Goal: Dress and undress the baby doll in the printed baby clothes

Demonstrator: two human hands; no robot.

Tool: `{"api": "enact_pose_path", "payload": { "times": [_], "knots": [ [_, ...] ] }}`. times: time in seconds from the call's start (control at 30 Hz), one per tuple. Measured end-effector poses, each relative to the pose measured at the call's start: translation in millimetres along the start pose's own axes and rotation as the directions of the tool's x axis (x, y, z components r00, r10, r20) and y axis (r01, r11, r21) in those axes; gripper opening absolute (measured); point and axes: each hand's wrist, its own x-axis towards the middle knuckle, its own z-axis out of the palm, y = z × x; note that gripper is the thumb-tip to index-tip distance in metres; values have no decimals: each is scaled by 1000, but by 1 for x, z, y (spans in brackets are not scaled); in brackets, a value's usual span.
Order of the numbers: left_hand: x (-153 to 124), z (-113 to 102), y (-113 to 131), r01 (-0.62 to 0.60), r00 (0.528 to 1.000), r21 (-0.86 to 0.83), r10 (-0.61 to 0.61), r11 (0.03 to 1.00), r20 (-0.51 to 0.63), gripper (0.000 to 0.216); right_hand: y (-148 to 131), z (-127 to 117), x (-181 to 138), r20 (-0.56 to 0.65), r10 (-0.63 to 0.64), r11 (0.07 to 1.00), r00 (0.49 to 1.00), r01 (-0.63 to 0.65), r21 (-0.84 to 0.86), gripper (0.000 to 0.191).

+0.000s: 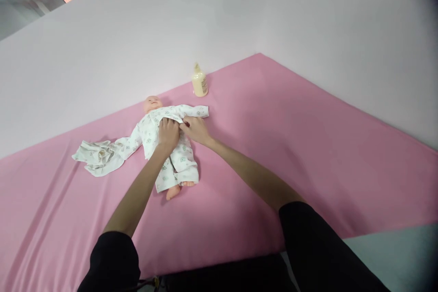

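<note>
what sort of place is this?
Probably a baby-care practice or training area, though nothing legible confirms it. Clues: a dressed baby doll lying on a wide pink sheet, and a cream pump bottle standing beyond it.

Left sleeve [111,260] black, smooth fabric, ending around the elbow. Right sleeve [315,242] black, matching. Both forearms [138,198] bare. Left hand [168,133] and right hand [197,130] bare. Lower clothing [226,276] black.

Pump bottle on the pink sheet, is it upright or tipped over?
Upright: the cream-colored pump bottle stands on its base on the pink sheet, with its pump head on top.
</note>
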Motion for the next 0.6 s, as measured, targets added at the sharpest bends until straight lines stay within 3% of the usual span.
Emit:
{"api": "enact_pose_path", "payload": {
  "times": [0.23,0.33,0.4,0.6],
  "knots": [
    [16,-19,-2,-89,967,-1,87,996,239,34,4,-2,1,33,90,996,995,-89,-32,22],
    [20,-28,-1,-103,940,-21,104,994,325,34,11,0,-1,106,175,982,979,-166,-84,9],
    [21,-31,1,-100,932,-27,103,995,346,34,14,3,-3,178,221,974,959,-206,-99,7],
    [25,-26,14,-76,948,-16,77,997,310,33,22,17,-6,328,284,958,901,-278,-66,25]
  ]
}}
